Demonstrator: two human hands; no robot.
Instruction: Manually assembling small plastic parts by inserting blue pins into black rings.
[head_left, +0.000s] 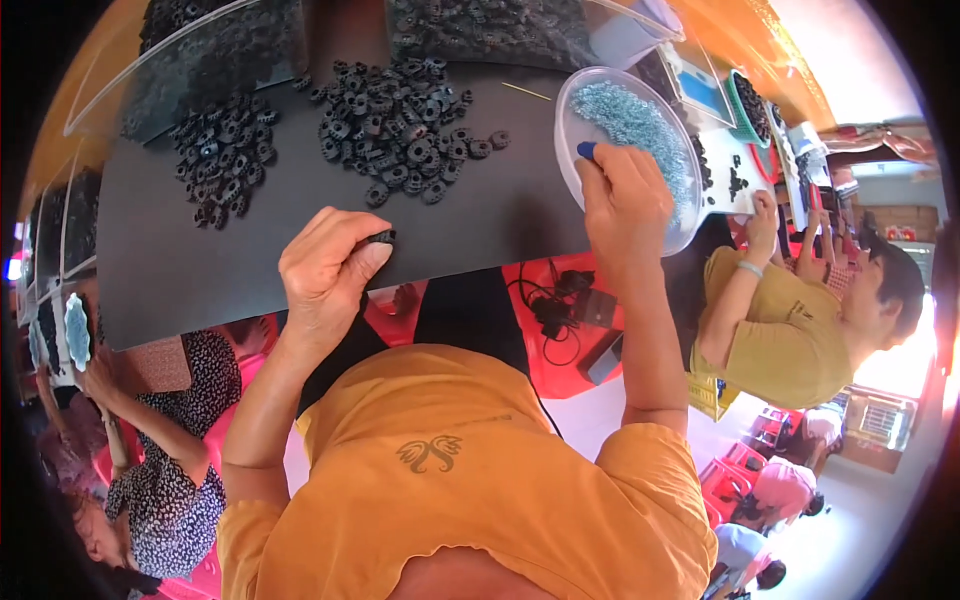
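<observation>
My left hand (335, 262) is closed at the near edge of the dark table, pinching a small black plastic part (383, 237) between thumb and forefinger. Over the near-left rim of a round clear tub (566, 170) is my right hand (630, 195), its fingers drawn together. Something small and blue (586, 149) shows at its fingertips; whether this is a finger cover or a held piece I cannot make out. Many tiny pale-blue pieces (620, 115) lie in the tub. Two heaps of similar black parts, a larger one (395, 125) and a smaller one (222, 160), spread beyond my left hand.
Clear bins (215, 70) full of black parts stand along the far edge. A thin yellow stick (526, 91) lies left of the tub. Below the table, a red stool (560, 345) carries black cables and adapters. Co-workers sit at both sides, one close on the right (790, 320).
</observation>
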